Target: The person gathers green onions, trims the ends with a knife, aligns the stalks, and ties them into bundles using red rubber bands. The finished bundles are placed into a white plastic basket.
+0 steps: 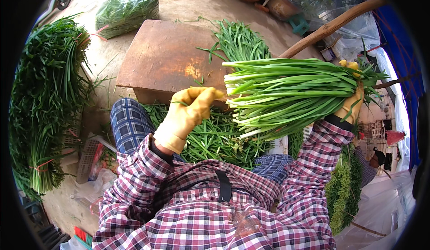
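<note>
A thick bunch of garlic chives [289, 85] is gripped near its leafy end by my right hand [351, 95], in a yellow glove. The bunch lies sideways in the air, pale stem ends pointing left. My left hand [191, 115], gloved too, has its fingers drawn together just left of those stem ends. A scrap of leaf clings to this glove; whether anything thin sits between the fingertips I cannot tell. Behind the held bunch, more garlic chives [242, 41] rest on a brown wooden table [168, 55]. Loose leaves and trimmings [218, 142] are heaped between my knees.
Tied bundles of greens [47, 98] are stacked at the left, beside a plastic crate [89, 159]. A clear bag of greens [127, 11] stands behind the table. A wooden pole [332, 26] slants across the upper right. Another person [369, 162] is at the far right, near greens [344, 189].
</note>
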Demonstrator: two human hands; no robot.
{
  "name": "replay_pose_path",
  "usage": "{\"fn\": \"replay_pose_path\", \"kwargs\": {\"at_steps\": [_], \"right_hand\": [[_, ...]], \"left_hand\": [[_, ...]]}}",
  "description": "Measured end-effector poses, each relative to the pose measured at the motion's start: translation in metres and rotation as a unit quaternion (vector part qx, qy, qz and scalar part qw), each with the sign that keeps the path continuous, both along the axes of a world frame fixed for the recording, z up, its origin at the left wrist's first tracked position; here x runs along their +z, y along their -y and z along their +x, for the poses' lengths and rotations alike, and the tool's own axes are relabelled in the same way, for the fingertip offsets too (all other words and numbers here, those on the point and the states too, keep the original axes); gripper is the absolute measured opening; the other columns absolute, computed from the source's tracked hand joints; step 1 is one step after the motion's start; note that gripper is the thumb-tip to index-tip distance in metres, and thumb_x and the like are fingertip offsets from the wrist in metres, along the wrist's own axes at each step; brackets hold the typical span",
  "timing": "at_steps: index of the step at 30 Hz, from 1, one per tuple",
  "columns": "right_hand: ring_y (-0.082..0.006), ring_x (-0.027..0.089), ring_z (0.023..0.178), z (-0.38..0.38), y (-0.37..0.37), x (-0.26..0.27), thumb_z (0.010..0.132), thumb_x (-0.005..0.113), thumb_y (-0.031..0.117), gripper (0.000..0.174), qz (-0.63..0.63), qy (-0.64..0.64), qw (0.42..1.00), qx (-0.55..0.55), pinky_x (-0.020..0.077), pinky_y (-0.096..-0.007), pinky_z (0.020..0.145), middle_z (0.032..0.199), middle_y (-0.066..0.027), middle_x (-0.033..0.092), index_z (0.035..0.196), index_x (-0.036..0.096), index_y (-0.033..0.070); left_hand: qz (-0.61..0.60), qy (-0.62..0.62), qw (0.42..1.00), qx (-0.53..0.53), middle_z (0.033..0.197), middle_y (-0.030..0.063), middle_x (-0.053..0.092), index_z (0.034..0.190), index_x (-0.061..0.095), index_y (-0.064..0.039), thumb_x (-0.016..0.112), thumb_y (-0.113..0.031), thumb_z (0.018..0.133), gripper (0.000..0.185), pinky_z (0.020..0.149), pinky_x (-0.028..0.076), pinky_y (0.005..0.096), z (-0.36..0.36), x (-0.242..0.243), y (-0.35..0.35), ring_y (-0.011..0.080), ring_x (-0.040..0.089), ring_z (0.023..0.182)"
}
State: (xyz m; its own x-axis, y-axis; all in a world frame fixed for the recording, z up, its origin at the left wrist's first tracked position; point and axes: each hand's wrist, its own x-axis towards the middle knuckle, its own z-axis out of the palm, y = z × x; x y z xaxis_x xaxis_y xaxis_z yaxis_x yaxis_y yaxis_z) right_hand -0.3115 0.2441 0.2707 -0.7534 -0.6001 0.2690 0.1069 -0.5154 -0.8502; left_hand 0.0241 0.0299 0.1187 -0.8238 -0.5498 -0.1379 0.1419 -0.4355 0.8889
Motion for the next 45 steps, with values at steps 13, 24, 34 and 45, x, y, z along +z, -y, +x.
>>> {"fn": "replay_pose_path", "kwargs": {"at_steps": [13, 24, 34, 45], "right_hand": [[-0.0247, 0.067, 0.101, -0.002, 0.002, -0.008, 0.102, 0.051, 0.018, 0.029, 0.113, -0.254, 0.949, -0.148, 0.0567, -0.0354, 0.089, 0.117, -0.0136, 0.067, 0.123, 0.061, 0.002], [-0.0317, 0.061, 0.111, -0.012, 0.016, -0.009, 0.103, 0.048, 0.021, 0.030, -0.116, 0.018, 0.979, 0.166, 0.0516, -0.0435, 0.100, 0.118, -0.0187, 0.064, 0.119, 0.061, 0.000], [-0.0242, 0.065, 0.104, 0.003, 0.022, -0.004, 0.103, 0.047, 0.020, 0.033, -0.053, -0.022, 0.998, -0.023, 0.0543, -0.0344, 0.093, 0.117, -0.0147, 0.066, 0.127, 0.056, 0.000], [-0.0261, 0.068, 0.097, -0.026, 0.001, -0.004, 0.100, 0.054, 0.017, 0.029, 0.020, -0.108, 0.977, -0.182, 0.0577, -0.0344, 0.087, 0.113, -0.0149, 0.068, 0.121, 0.060, -0.001]], "left_hand": [[0.174, -0.002, 0.976, 0.128, 0.060, -0.0063, 0.049, 0.107, 0.070, -0.005, 0.061, -0.020, 0.097, 0.020, 0.047, 0.033, 0.0231, -0.017, -0.017, 0.019, 0.0068, 0.042, 0.049], [0.194, -0.074, 0.962, -0.174, 0.062, -0.0027, 0.053, 0.101, 0.067, -0.005, 0.070, -0.029, 0.093, 0.026, 0.050, 0.039, 0.0243, -0.015, -0.008, -0.012, 0.0088, 0.047, 0.052], [0.179, -0.157, 0.918, -0.317, 0.069, 0.0053, 0.067, 0.092, 0.067, 0.001, 0.076, -0.022, 0.087, 0.025, 0.052, 0.052, 0.0262, 0.027, -0.019, 0.000, 0.0150, 0.065, 0.055], [-0.082, -0.037, 0.996, 0.013, 0.084, -0.0010, 0.066, 0.117, 0.067, 0.000, 0.071, -0.015, 0.093, 0.029, 0.064, 0.046, 0.0189, -0.002, 0.003, 0.006, 0.0038, 0.053, 0.069]]}}
